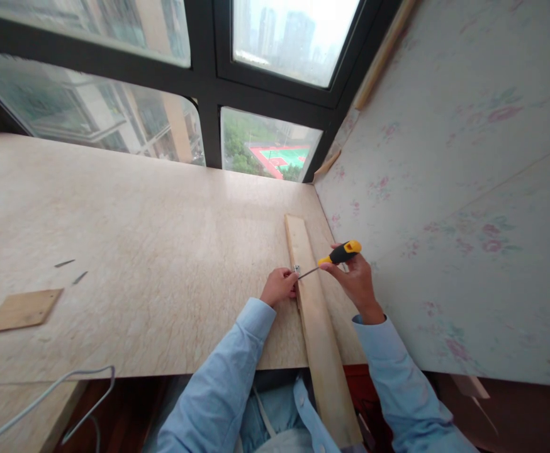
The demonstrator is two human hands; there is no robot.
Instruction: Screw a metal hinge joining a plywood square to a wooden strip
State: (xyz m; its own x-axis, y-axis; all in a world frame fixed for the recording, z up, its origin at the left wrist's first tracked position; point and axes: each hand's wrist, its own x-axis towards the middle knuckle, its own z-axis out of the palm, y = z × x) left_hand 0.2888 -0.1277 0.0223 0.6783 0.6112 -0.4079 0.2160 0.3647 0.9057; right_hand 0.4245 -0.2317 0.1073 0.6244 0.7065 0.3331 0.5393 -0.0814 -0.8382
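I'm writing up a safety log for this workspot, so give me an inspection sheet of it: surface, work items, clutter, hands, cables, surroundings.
Surface: pale mottled countertop; the wooden plank lies on it and juts past its near edge.
Work items: yellow-and-black screwdriver, tip by a small metal fitting at the plank's left edge; contact too small to tell.
Clutter: small wooden board and two thin dark pieces, all well left of the plank.
Hands: right hand holds the screwdriver; left hand is at the plank's edge by the fitting, exact grip unclear.
Cables: one pale cable, looped at the near left edge.
Surroundings: dark window frame ahead, floral wall at right.
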